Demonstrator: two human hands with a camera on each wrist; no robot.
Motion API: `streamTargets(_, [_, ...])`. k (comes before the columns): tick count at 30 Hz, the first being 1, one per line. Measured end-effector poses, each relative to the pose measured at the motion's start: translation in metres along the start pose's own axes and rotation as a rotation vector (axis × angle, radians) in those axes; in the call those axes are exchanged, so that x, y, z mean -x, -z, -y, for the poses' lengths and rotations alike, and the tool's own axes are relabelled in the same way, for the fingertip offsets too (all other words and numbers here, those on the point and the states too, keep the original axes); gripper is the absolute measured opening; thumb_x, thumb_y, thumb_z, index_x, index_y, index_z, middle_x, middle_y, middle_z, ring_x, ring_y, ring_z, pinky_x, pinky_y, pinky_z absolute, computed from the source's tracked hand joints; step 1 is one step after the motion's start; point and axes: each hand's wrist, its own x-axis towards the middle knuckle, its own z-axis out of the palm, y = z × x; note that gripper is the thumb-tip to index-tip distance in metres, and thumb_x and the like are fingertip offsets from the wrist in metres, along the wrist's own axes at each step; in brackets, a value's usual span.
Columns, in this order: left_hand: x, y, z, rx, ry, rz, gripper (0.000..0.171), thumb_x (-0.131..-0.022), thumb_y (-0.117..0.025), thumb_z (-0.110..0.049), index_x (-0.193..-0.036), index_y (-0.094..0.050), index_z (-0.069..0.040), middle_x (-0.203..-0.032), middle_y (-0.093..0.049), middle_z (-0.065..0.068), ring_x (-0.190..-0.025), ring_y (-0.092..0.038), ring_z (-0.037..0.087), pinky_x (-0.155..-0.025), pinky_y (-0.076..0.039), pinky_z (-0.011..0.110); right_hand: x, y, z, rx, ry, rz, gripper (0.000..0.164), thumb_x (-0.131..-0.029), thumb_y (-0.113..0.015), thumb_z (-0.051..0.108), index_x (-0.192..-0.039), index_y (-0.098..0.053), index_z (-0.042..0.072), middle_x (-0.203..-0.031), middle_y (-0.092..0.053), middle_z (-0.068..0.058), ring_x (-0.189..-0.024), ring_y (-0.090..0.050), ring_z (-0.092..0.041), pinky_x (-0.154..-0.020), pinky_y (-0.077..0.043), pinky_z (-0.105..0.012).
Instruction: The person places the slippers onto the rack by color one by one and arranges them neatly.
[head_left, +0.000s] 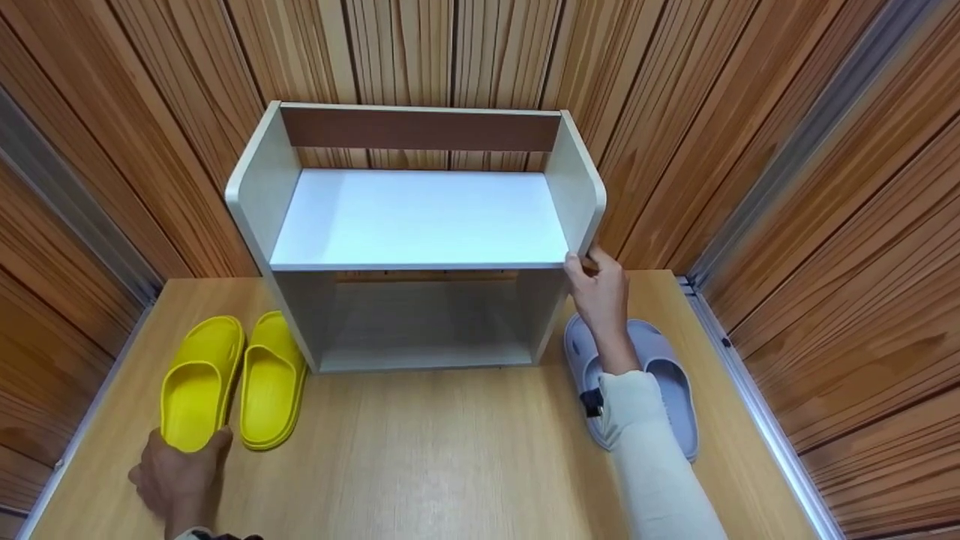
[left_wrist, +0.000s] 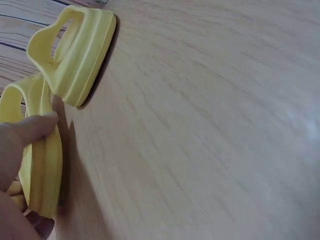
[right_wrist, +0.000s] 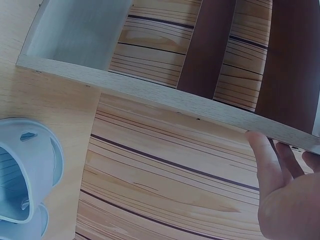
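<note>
At the lower left my left hand grips the heel end of the outer yellow slipper. In the left wrist view the thumb lies along one side of that slipper, with fingers curled under its heel. The other yellow slipper sits just to its right, beside a small white shelf unit. My right hand touches the right side panel of the unit near the upper board's front corner. In the right wrist view its fingers reach fairly straight to the panel's outer side; the thumb is hidden there.
A pair of grey slippers stands on the floor right of the unit, partly under my right forearm. Wood-patterned walls rise behind and on both sides. Metal rails edge the wooden floor.
</note>
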Motion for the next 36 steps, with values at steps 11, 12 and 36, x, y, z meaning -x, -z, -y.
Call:
streamTargets(11, [0.013,0.017,0.001,0.123,-0.161,-0.107,0.097,-0.089,-0.073,-0.041,-0.159,-0.019,-0.001,-0.151,-0.034,0.03,-0.133,-0.024,0.045,-0.105,-0.022,0.057,0.0,-0.001,-0.002,0.02,0.023,-0.026,0.036,-0.098,-0.058,0.018,-0.129,-0.068,0.001,-0.12,-0.07,-0.019,-0.1,-0.069,-0.031,-0.082,-0.058,-0.05])
streamTargets(12, [0.015,0.019,0.001,0.129,-0.181,-0.119,0.096,-0.09,-0.073,-0.04,-0.159,-0.019,-0.002,-0.151,-0.034,0.03,-0.133,-0.024,0.045,-0.105,-0.022,0.058,0.0,-0.001,-0.002,0.018,0.024,-0.024,0.037,-0.098,-0.058,0.018,-0.129,-0.068,0.001,-0.12,-0.07,-0.019,-0.1,-0.069,-0.032,-0.083,-0.058,-0.05])
streamTargets(36, [0.064,0.067,-0.026,0.328,-0.797,-0.392,0.1,-0.066,-0.093,-0.007,-0.152,-0.042,-0.006,-0.147,-0.05,0.021,-0.116,-0.038,0.033,-0.097,-0.024,0.042,0.0,0.0,-0.001,0.005,0.018,0.004,0.039,-0.1,-0.056,0.02,-0.134,-0.063,0.0,-0.129,-0.066,-0.02,-0.107,-0.067,-0.034,-0.088,-0.057,-0.05])
